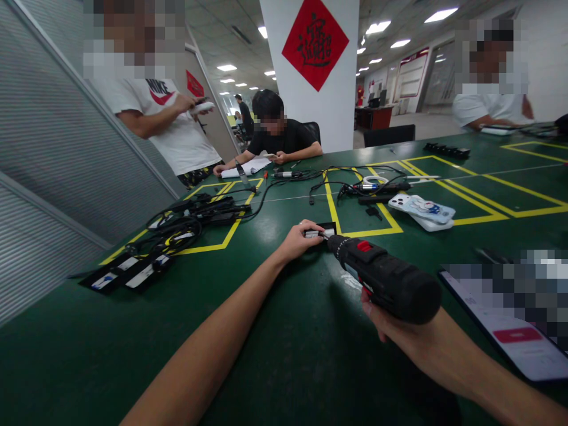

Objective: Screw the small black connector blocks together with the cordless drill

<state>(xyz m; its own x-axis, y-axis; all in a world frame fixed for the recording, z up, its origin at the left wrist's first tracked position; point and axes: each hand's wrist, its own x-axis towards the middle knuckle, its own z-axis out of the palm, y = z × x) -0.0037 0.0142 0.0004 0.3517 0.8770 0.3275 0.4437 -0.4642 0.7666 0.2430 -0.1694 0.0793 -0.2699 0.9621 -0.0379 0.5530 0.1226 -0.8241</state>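
My left hand (pixel 298 238) reaches out across the green table (pixel 275 355) and pinches a small black and silver part (pixel 320 232) lying on it. My right hand (pixel 390 322) is wrapped round a black electric screwdriver (pixel 385 277) with a red switch. The tool's tip points left and touches the small part, right at my left fingertips. Most of my right fingers are hidden under the tool's body.
A phone (pixel 515 331) with a lit screen lies at the right. Two phones in cases (pixel 421 210) lie ahead, with cables and tools (pixel 373 188) behind. Black chargers and cables (pixel 195 216) sit at the left. Three other people (pixel 277 133) are at the far edges.
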